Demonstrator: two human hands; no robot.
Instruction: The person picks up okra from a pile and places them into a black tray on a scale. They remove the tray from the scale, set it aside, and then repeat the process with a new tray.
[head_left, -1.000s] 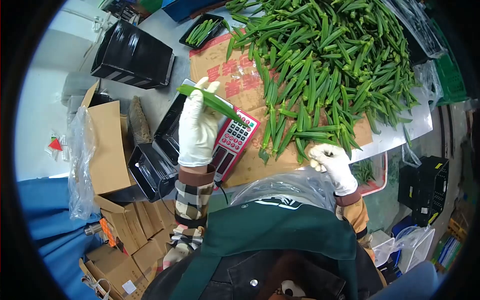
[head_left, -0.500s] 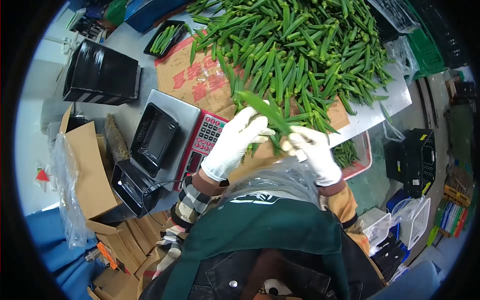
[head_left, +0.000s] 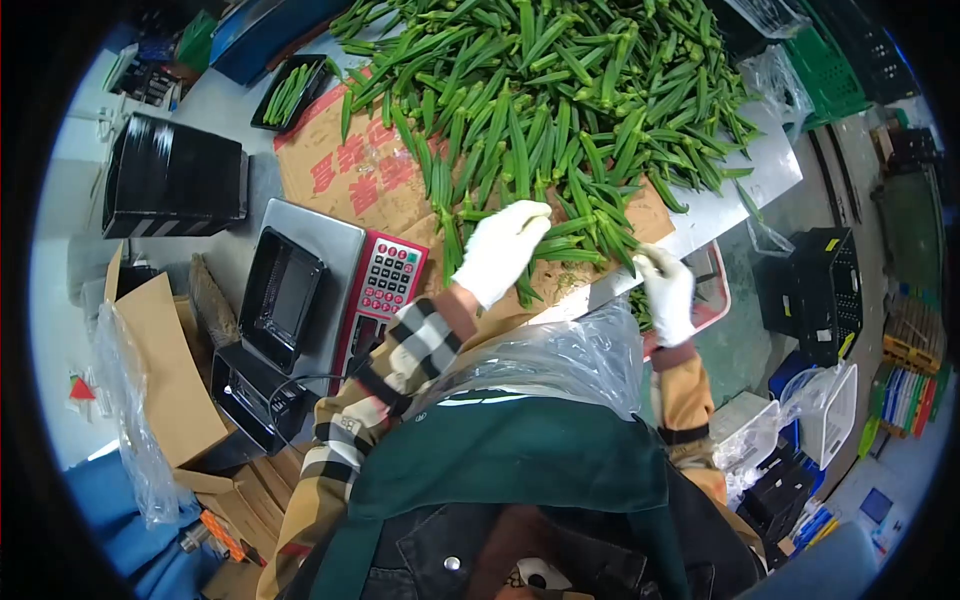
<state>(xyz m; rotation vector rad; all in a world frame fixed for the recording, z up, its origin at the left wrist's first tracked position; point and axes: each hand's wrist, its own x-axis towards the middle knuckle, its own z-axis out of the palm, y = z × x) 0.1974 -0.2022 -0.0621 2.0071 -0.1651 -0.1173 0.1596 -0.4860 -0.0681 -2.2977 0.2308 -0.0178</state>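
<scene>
A large heap of green okra (head_left: pixel 560 100) covers the printed cardboard (head_left: pixel 350 165) on the metal table. My left hand (head_left: pixel 505 250), in a white glove, is at the near edge of the heap with its fingers bent together; whatever lies under the fingertips is hidden. My right hand (head_left: pixel 668 290), also gloved, is by the table's front edge, its fingers curled at the tip of an okra pod. An empty black tray (head_left: pixel 283 285) rests on the scale (head_left: pixel 385 275) to the left. Another black tray (head_left: pixel 290 92) with several okra pods sits at the back left.
Stacked black trays (head_left: pixel 180 175) stand at the left, near an open cardboard box (head_left: pixel 165 360). More black trays (head_left: pixel 255 395) lie beside the scale. A pinkish-white crate (head_left: pixel 715 290) is below the table's front right edge, and a black crate (head_left: pixel 820 290) stands farther right.
The okra pod held between my hands is no longer there. My left hand has moved toward the heap, my right hand outward and slightly up. The view has shifted.
</scene>
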